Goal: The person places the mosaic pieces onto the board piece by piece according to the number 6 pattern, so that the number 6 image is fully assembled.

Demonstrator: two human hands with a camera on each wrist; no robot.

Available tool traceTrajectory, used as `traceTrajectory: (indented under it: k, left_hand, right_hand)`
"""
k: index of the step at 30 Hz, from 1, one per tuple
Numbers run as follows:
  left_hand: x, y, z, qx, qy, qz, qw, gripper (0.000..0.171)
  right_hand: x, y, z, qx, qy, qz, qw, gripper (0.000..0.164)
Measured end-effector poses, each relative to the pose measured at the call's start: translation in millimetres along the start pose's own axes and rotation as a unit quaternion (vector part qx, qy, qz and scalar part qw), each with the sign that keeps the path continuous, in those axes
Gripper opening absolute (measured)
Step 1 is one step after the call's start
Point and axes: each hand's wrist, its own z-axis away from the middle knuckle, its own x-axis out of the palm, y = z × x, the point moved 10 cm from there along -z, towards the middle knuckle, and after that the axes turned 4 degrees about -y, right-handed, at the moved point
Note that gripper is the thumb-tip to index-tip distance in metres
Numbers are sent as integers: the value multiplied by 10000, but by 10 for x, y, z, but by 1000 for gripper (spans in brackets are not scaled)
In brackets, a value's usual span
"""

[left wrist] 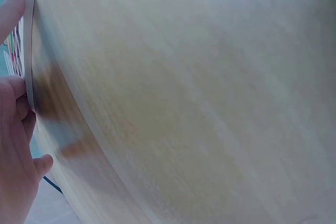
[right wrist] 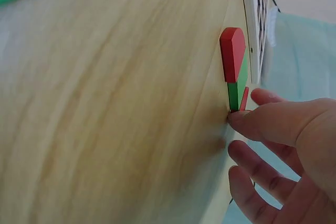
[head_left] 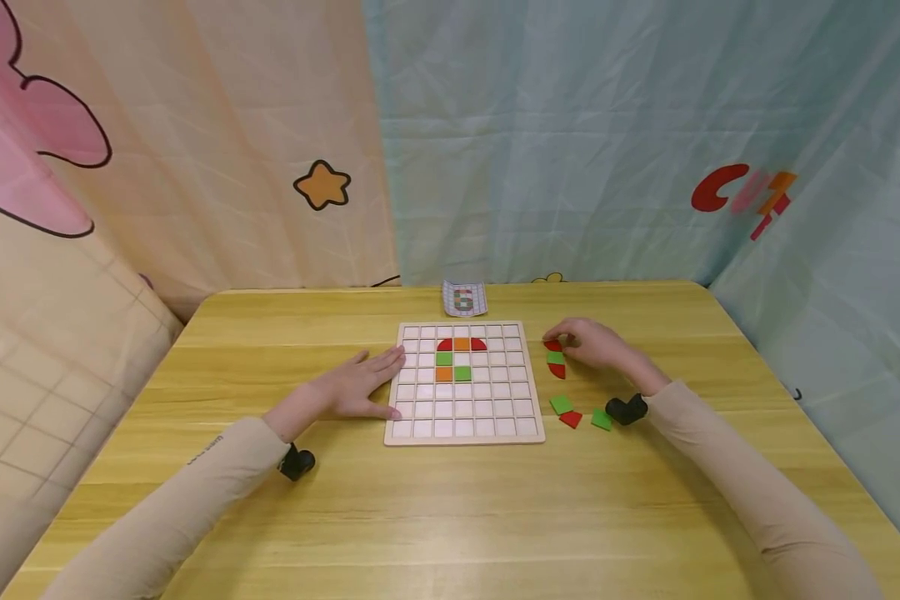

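A square wooden grid board (head_left: 442, 429) lies on the table with red, orange and green tiles in its upper cells. My left hand (head_left: 360, 385) rests spread at its left side, fingertips and thumb on the frame; the left wrist view shows this hand (left wrist: 13, 129) at the board's edge. Right of the board, my right hand (head_left: 588, 342) pinches a red rounded tile (head_left: 552, 344) between thumb and forefinger. Just below lie a green square tile (head_left: 556, 357) and another red rounded tile (head_left: 557, 371). The right wrist view shows the thumb (right wrist: 252, 123) right by the green tile (right wrist: 233, 95).
Nearer the front lie a green tile (head_left: 562, 405), a red tile (head_left: 571, 419) and another green tile (head_left: 602, 419). A small printed pattern card (head_left: 476, 307) stands behind the board. Curtains (head_left: 495, 167) hang at the table's back and sides.
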Motion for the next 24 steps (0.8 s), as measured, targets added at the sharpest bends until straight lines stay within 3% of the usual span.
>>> traceTrajectory:
  k: [11, 24]
  left_hand:
    - [-8, 18, 13, 22, 79, 90, 9999, 98]
    - [-13, 16, 14, 36, 63, 90, 9999, 98]
  right_hand:
    - [-17, 124, 50, 463, 84, 502, 9976, 30]
    - [-103, 255, 222, 1040, 177, 521, 9931, 30]
